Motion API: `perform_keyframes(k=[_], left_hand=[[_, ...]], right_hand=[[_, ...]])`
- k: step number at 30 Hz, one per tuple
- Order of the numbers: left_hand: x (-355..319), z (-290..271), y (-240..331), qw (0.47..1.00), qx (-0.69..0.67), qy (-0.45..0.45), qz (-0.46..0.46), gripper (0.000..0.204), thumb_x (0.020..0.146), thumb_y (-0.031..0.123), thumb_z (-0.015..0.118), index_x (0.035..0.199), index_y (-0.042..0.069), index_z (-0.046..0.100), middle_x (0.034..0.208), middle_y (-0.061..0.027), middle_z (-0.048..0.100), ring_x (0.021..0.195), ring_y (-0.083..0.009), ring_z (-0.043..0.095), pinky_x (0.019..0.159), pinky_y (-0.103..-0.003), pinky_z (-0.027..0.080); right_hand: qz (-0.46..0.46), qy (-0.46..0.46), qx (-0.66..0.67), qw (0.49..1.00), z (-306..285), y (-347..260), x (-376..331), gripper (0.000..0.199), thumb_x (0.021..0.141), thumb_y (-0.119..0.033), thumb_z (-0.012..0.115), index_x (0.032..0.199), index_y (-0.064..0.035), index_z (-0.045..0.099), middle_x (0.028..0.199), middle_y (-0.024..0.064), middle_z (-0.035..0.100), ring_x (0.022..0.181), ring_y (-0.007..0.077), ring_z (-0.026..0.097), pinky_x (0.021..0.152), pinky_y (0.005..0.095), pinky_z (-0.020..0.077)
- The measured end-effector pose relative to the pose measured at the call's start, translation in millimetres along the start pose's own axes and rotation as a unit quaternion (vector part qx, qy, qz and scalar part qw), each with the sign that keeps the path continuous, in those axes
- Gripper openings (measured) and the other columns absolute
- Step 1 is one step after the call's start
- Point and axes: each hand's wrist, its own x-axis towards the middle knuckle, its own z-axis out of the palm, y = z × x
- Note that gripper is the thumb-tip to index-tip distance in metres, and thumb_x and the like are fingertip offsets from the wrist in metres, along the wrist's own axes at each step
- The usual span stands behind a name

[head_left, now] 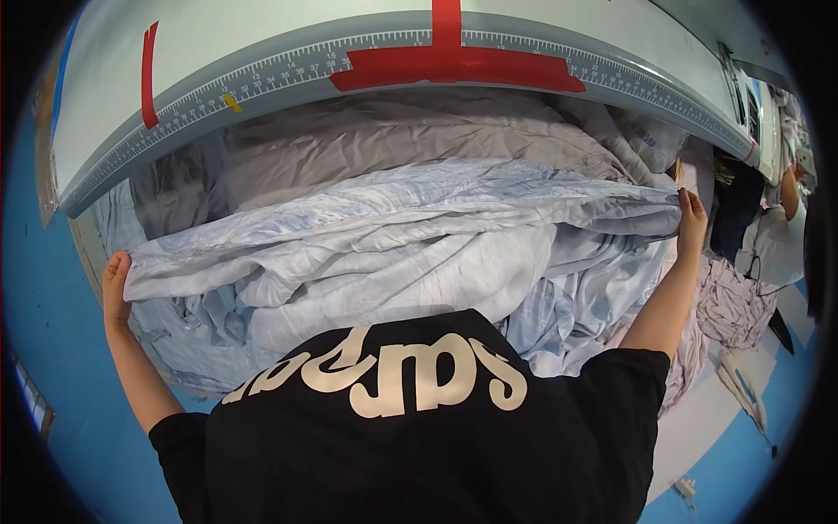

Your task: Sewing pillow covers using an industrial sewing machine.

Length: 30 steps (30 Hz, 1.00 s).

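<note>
A long pale blue and white patterned fabric (375, 205) is stretched across in front of me, its folds sagging toward my body. My left hand (115, 278) is closed on its left end. At the far right, my right hand (692, 214) pinches the other end, slightly higher and farther from me. Both arms are spread wide. Beneath and nearer to me, more light blue and white cloth (419, 275) lies in loose heaps. Grey-brown crumpled fabric (419, 144) sits just beyond the stretched piece.
Beyond the cloth runs a white table (288, 31) with a grey ruler edge (271, 80) and red tape (454, 68). Pinkish cloth (738, 301) is bunched at the right. Another person (777, 231) is near the right rim. The floor (61, 384) is blue.
</note>
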Motion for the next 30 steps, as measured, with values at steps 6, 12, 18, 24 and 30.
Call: perform_keyframes(k=[6, 12, 18, 24, 30], left_hand=[[1, -6, 0, 0.999, 0.043, 0.011, 0.025, 0.016, 0.09, 0.022, 0.053, 0.091, 0.007, 0.059, 0.08, 0.0048, 0.055, 0.073, -0.0037, 0.049, 0.066, -0.018, 0.039], [4, -18, -6, 0.992, 0.088, 0.057, 0.064, 0.018, 0.091, 0.022, 0.051, 0.09, 0.005, 0.057, 0.083, 0.0039, 0.052, 0.077, -0.0046, 0.047, 0.069, -0.019, 0.037], [8, -35, -13, 0.999, 0.007, 0.042, 0.029, 0.017, 0.092, 0.022, 0.049, 0.091, 0.007, 0.057, 0.085, 0.0032, 0.055, 0.077, -0.0047, 0.049, 0.068, -0.019, 0.039], [13, -47, -10, 0.999, 0.006, 0.029, 0.015, 0.02, 0.091, 0.026, 0.052, 0.092, 0.007, 0.057, 0.085, 0.0022, 0.057, 0.077, -0.006, 0.051, 0.07, -0.02, 0.04], [15, -65, -7, 1.0, 0.001, 0.009, 0.008, 0.02, 0.091, 0.026, 0.051, 0.091, 0.008, 0.057, 0.085, 0.0022, 0.058, 0.077, -0.006, 0.052, 0.069, -0.02, 0.04]], right_hand=[[-0.036, 0.011, -0.089, 0.995, 6, -11, -7, 0.026, 0.086, -0.022, 0.058, 0.095, 0.0017, 0.063, 0.084, 0.0001, 0.062, 0.078, 0.0082, 0.052, 0.074, 0.0197, 0.0391], [-0.03, -0.01, 0.051, 0.998, 7, -29, -17, 0.023, 0.085, -0.021, 0.06, 0.094, -0.0003, 0.062, 0.083, -0.0014, 0.059, 0.078, 0.0067, 0.051, 0.072, 0.0184, 0.0374], [0.024, -0.052, 0.162, 0.985, 6, -54, -29, 0.018, 0.086, -0.018, 0.058, 0.095, -0.0019, 0.06, 0.079, -0.0032, 0.056, 0.072, 0.0042, 0.049, 0.065, 0.017, 0.0366], [0.018, -0.093, 0.126, 0.987, 2, -73, -30, 0.02, 0.085, -0.019, 0.059, 0.095, -0.0019, 0.061, 0.082, -0.0034, 0.056, 0.075, 0.0049, 0.049, 0.068, 0.0177, 0.0363], [0.017, -0.147, 0.101, 0.984, 0, -86, -32, 0.02, 0.086, -0.019, 0.057, 0.097, -0.0024, 0.06, 0.082, -0.0036, 0.054, 0.075, 0.0037, 0.048, 0.067, 0.0168, 0.0357]])
